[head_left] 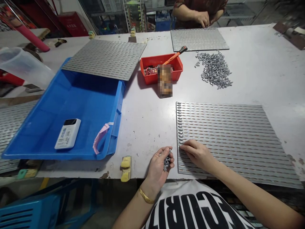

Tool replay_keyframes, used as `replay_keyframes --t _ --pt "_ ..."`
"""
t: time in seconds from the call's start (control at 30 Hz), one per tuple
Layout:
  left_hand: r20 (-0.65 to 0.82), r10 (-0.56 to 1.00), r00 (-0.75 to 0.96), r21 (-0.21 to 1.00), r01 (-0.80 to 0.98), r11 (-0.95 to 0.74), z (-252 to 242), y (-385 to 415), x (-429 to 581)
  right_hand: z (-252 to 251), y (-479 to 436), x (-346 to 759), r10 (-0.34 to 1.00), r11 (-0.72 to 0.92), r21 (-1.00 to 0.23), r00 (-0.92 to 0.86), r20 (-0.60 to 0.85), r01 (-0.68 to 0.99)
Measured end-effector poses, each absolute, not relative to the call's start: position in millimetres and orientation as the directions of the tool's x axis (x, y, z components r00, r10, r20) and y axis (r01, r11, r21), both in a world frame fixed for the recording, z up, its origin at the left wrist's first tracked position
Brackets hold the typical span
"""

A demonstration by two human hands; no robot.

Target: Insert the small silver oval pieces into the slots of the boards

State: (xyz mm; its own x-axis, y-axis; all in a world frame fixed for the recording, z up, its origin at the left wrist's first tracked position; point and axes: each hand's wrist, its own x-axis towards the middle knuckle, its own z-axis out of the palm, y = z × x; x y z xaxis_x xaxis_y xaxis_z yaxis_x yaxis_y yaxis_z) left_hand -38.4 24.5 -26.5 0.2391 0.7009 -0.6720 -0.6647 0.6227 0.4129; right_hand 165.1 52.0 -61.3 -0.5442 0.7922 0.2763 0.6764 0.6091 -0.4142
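Note:
Cupped near the table's front edge, my left hand holds a handful of small grey spindle-shaped metal pieces. My right hand has thumb and forefinger pinched together at the left edge of a grey slotted board. A small grey piece shows at those fingertips, mostly covered by them. Above the fingers, a column of similar pieces lies in the board's leftmost slots. Farther back, a loose heap of the same pieces is spread on the table.
A blue tray holds a white power bank; another slotted board rests across its back. A red bin contains an orange-handled tool. Across the table, a person's hands are above a third board.

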Motion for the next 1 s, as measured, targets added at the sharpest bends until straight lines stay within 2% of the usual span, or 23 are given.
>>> replay_keyframes --t 0.13,0.33,0.43,0.73,1.0 --pt "-0.677 0.696 0.237 0.41 -0.664 0.625 -25 24 -36 -56 51 164 0.816 0.573 -0.476 -0.517 0.257 0.667" --pt "-0.665 0.705 0.247 0.409 -0.669 0.62 -22 23 -31 -22 49 141 0.856 0.459 -0.736 -0.471 0.215 0.497" --pt "-0.656 0.705 0.27 0.405 -0.662 0.631 -22 23 -29 -12 52 128 0.861 0.387 -0.82 -0.483 0.159 0.421" --pt "-0.654 0.716 0.242 0.428 -0.663 0.615 -22 24 -29 -26 55 123 0.896 0.368 -0.799 -0.412 0.167 0.476" --pt "-0.658 0.724 0.209 0.491 -0.61 0.622 -26 23 -32 -20 49 128 0.892 0.289 -0.867 -0.443 0.09 0.405"
